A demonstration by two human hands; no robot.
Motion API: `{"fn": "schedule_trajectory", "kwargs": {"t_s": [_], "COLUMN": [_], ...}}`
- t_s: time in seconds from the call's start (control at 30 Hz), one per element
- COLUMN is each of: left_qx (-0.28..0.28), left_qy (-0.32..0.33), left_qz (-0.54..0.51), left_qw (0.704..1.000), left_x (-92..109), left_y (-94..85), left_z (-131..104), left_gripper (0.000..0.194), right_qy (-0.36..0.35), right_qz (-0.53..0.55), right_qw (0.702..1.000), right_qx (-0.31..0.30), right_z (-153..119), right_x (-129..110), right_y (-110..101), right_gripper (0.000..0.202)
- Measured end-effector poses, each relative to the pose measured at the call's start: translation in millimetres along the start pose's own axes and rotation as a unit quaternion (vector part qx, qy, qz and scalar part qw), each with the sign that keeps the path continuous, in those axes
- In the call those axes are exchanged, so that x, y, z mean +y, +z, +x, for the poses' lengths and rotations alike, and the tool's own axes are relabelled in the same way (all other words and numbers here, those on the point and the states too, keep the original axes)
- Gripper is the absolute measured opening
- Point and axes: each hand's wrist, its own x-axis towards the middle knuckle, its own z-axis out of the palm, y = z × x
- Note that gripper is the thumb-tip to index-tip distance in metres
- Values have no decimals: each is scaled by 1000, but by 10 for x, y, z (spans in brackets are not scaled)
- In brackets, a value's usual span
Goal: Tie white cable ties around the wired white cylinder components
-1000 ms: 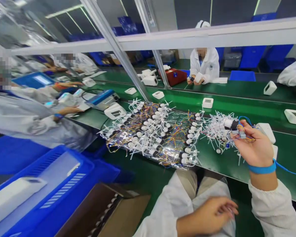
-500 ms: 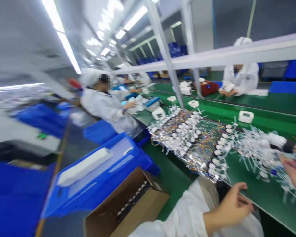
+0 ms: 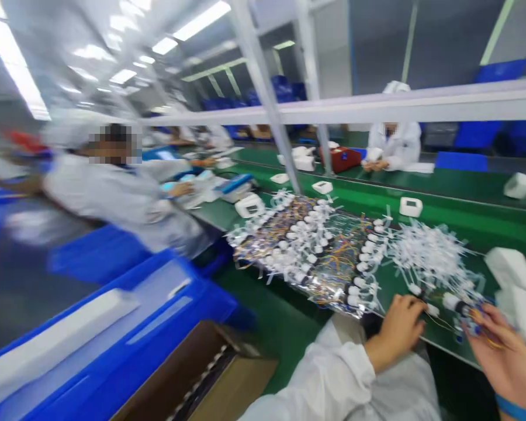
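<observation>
My right hand (image 3: 499,351) grips a bundle of coloured wires with a small blue part. A white-and-black cylindrical part (image 3: 451,301) sticks out of that bundle to the left. My left hand (image 3: 398,327) is at the table's front edge, fingers curled on a small white-and-black part (image 3: 432,310), mostly hidden by them. A thin wire runs between the two hands. Behind them lies a pile of clear-white plastic strips or tubes (image 3: 433,254). Left of it, rows of similar wired cylinders (image 3: 368,254) rest on shiny silver-clear bags (image 3: 333,292).
White device housings (image 3: 512,269) stand at the right; another white device with a display (image 3: 411,206) is behind the pile. An open cardboard box (image 3: 232,380) and a blue bin (image 3: 166,304) are at my left. Co-workers sit at left (image 3: 109,193) and across (image 3: 394,146).
The view has swung right. My right hand has brought the wired bundle down nearer the table edge. My left hand has moved from open in the air to curled around a small part.
</observation>
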Motion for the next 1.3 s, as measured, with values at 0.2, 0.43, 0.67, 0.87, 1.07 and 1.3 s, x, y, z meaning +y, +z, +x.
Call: {"fn": "schedule_trajectory", "kwargs": {"t_s": [0.2,0.43,0.67,0.87,1.07,1.3], "left_qx": [27,87,121,138,152,137], "left_qy": [46,46,-28,-78,-122,-116], "left_qz": [-13,-65,-155,-140,-163,-168], "left_qw": [998,993,980,977,967,969], "left_x": [-95,-175,-202,-141,-100,-63], "left_y": [-11,-48,-93,-149,-132,-59], "left_z": [113,-1,-8,24,66,112], "left_gripper": [9,13,11,26,33,35], "right_qy": [9,-34,-39,-47,-47,-119], "right_qz": [-14,-93,-148,-176,-189,-241], "right_qw": [996,993,986,982,980,961], "right_qx": [90,64,59,53,52,60], "right_z": [-167,50,222,188,193,190], "right_x": [166,319,488,504,520,477], "right_y": [-314,-506,-594,-629,-622,-561], "right_gripper": [37,37,42,35,35,26]}}
